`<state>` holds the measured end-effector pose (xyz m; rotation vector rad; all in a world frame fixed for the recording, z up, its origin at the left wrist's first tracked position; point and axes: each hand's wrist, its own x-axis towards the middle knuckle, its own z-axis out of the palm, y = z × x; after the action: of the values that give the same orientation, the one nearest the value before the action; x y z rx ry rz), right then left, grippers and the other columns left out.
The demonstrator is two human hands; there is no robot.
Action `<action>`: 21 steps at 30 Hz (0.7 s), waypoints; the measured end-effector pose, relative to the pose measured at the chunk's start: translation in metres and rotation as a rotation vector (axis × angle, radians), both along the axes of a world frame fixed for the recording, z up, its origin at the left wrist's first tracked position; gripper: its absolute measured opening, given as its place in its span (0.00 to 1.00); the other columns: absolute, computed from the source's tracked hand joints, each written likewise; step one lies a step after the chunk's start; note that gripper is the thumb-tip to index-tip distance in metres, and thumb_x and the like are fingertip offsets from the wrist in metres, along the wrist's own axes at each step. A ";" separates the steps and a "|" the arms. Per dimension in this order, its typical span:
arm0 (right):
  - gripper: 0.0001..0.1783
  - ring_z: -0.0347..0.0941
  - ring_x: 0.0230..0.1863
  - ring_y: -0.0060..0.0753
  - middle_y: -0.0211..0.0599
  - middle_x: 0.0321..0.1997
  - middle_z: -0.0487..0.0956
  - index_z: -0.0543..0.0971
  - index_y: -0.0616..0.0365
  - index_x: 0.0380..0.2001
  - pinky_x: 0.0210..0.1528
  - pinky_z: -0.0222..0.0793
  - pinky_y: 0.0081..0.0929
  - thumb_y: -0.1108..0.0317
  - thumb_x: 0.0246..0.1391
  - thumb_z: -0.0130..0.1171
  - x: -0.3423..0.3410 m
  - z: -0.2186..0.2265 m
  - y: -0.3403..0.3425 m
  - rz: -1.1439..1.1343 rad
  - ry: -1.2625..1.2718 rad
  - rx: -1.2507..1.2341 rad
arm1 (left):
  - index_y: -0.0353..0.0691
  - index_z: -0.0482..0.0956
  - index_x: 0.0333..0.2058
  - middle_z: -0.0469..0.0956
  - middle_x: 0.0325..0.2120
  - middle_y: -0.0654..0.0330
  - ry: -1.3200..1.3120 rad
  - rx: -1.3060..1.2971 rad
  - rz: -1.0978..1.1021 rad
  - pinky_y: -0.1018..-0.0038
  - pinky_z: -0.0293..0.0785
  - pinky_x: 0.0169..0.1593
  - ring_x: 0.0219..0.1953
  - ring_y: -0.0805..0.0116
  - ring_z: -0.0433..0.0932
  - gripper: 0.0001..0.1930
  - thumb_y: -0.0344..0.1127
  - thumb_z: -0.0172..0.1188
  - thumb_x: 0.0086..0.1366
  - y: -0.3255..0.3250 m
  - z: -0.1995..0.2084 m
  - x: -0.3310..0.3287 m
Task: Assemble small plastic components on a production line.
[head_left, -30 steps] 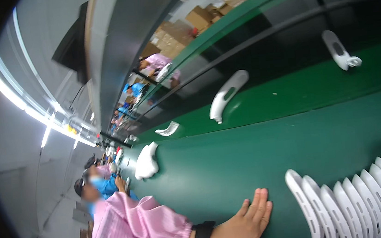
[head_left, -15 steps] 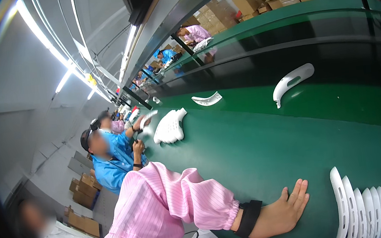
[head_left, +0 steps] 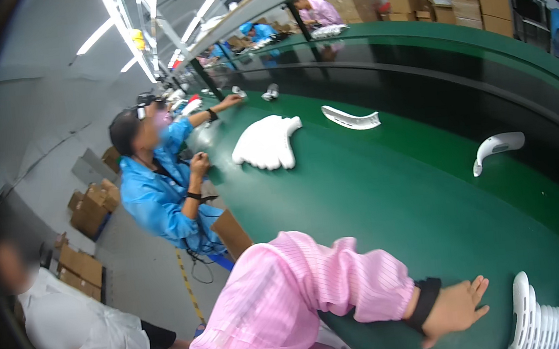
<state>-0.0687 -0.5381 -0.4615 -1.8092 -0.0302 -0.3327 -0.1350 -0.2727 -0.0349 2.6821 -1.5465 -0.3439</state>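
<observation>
My left hand (head_left: 452,311) lies low over the green work surface at the lower right. Its fingers are stretched and spread, and nothing shows in them. A pink sleeve and a black wristband cover the arm. Just beyond the fingertips stands a row of nested white curved plastic parts with slots (head_left: 538,317). The row runs off toward the dark picture rim, so its far end is cut off. My right hand is out of view.
A fanned stack of white curved parts (head_left: 266,142) lies on the green table (head_left: 338,216). Single white parts (head_left: 352,118) lie along the darker green belt beyond. At the left, a co-worker in blue (head_left: 166,200) reaches over the table, and a person in white (head_left: 87,317) stands behind.
The view has swung, so the table and parts sit differently in it. My left hand stays open near the row. The co-worker's arm now stretches out toward the belt.
</observation>
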 end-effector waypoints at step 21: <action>0.32 0.68 0.65 0.40 0.42 0.65 0.71 0.65 0.60 0.68 0.67 0.65 0.33 0.75 0.62 0.60 -0.438 0.419 -0.186 -0.886 -0.064 -0.701 | 0.46 0.86 0.30 0.84 0.32 0.59 -0.670 -0.279 0.899 0.56 0.69 0.52 0.41 0.53 0.80 0.09 0.27 0.56 0.57 0.418 0.026 0.208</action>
<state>-0.5068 -0.7237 -0.0426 -2.4238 0.7057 -1.1095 0.0728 0.1448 -0.0089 3.0052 -0.2139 0.7820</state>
